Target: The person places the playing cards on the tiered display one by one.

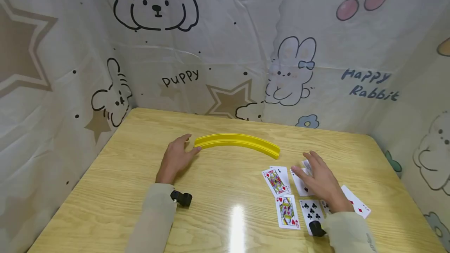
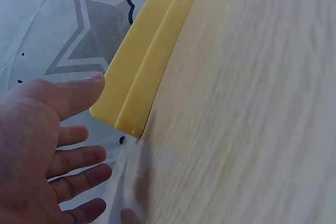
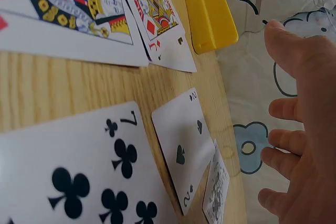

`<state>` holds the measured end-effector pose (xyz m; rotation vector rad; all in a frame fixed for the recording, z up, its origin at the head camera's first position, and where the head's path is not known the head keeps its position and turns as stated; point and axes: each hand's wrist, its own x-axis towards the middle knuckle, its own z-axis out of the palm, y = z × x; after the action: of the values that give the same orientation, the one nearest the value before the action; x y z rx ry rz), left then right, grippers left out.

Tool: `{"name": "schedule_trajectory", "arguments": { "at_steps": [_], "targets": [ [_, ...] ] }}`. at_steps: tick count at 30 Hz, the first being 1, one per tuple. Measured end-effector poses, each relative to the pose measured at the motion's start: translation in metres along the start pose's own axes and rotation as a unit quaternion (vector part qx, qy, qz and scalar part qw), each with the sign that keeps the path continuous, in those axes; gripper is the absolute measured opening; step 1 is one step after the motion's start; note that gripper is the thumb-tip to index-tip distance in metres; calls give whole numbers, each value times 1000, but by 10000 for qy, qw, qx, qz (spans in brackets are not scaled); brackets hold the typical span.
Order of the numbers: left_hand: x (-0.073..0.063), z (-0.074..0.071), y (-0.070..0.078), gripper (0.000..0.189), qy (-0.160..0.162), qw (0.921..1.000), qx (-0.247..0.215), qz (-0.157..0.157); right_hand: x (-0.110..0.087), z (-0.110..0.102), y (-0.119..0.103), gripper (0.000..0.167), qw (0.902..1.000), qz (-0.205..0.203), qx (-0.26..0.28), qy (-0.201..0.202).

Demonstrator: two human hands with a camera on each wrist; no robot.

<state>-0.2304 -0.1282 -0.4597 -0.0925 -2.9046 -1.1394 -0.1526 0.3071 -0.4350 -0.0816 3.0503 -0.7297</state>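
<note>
Nearest the wearer, short of the right grip: seven of clubs, then a heart face card nearer-left of that grip. A red diamond card juts out right of the right wrist, part hidden. Right grip: fingers apart, nothing held, over the cards. Partly under its thumb in the head view, two of spades; left of it, a diamond face card lapping another card. Left grip: fingers apart too, not clamped, thumb at the near-left end of the yellow curved holder; contact can't be told. Holder lies flat on the counter, running right from the left grip, far end beyond the face cards. Behind: printed cloth.

Risks: pushing one end only could pivot the holder, its far end sweeping into the cards. Lapped cards may drag together if the right grip pinches carelessly. Low right sleeve could brush the seven. Thin flat cards likely hard to lift.
</note>
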Motion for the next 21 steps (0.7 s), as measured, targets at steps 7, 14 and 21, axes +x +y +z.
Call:
{"name": "schedule_trajectory", "arguments": {
  "at_steps": [7,14,21],
  "targets": [
    [3,6,7,65,109,9998,-178,49,2,1,-6,84,9999,-63,11,80],
    [5,12,8,60,199,9991,-362,61,5,4,-15,81,9999,-125,57,64],
    [6,15,9,54,273,9989,-374,70,9,9,-24,72,9995,-223,200,15]
  ]
}}
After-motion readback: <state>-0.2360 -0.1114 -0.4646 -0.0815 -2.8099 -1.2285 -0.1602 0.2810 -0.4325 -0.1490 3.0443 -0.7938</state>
